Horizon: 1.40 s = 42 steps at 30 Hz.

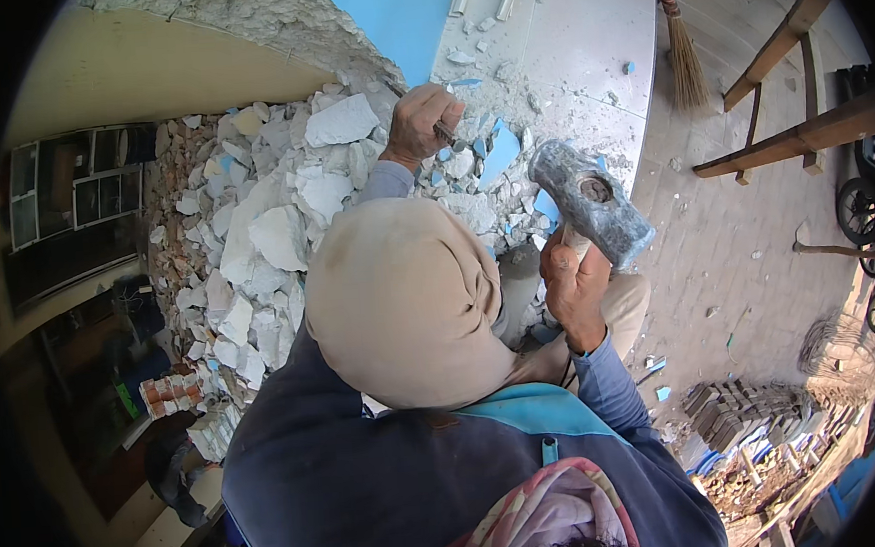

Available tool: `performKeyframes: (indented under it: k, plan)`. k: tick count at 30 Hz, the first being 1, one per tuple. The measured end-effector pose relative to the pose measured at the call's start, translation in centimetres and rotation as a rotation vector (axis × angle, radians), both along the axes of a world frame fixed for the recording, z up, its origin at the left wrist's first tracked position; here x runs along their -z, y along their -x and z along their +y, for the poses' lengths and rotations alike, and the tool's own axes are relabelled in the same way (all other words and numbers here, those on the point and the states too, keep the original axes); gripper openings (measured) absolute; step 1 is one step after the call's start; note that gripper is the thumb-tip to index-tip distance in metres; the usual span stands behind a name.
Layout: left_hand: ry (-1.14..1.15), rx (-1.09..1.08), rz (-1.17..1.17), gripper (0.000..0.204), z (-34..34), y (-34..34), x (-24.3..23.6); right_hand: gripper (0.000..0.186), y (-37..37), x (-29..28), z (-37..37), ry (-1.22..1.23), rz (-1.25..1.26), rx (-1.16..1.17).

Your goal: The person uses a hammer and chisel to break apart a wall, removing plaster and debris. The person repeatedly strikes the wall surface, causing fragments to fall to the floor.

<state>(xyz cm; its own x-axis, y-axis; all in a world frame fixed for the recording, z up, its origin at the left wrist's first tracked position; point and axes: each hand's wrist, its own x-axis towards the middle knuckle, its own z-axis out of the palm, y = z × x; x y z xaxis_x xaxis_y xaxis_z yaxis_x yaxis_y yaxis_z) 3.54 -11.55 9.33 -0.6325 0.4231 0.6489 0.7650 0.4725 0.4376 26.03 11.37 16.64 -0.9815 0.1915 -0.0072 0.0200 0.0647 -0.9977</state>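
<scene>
My left hand (pixel 421 126) is closed in a fist at the broken lower edge of the wall. It grips a metal chisel (pixel 444 131), of which only a short dark end shows. Farther right, my right hand (pixel 576 287) is wrapped round the handle of a sledgehammer (pixel 593 200). The heavy grey head is raised above the rubble, tilted and apart from the chisel. Blue-faced plaster pieces (pixel 499 154) lie on the ground between the two hands. My bent knee (pixel 399 301) hides part of the rubble.
White and grey rubble (pixel 280 233) is heaped on the left, below the broken wall (pixel 272 28) with its blue face (pixel 392 21). A straw broom (pixel 683 58) stands at the far right, near a wooden frame (pixel 800 136). Stacked pavers (pixel 746 410) lie at the near right.
</scene>
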Motion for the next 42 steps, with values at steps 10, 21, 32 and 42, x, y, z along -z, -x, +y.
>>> performKeyframes:
  k: [10,21,32,42]
  plan:
    - [0.0,-0.055,0.001,0.025,0.9,2.7,-0.6,0.06,3.4,-3.6,-0.6,0.266,0.083,0.07]
    - [0.054,-0.071,-0.002,0.027,2.5,4.3,0.4,0.05,8.1,-1.0,-0.5,0.092,-0.333,-0.035]
    - [0.14,-0.091,-0.149,0.024,3.3,4.9,0.2,0.045,9.7,1.4,-2.5,-0.028,-0.295,-0.03]
    - [0.182,-0.091,-0.215,0.015,2.9,5.3,2.0,0.049,10.0,0.7,-3.0,0.404,0.123,0.248]
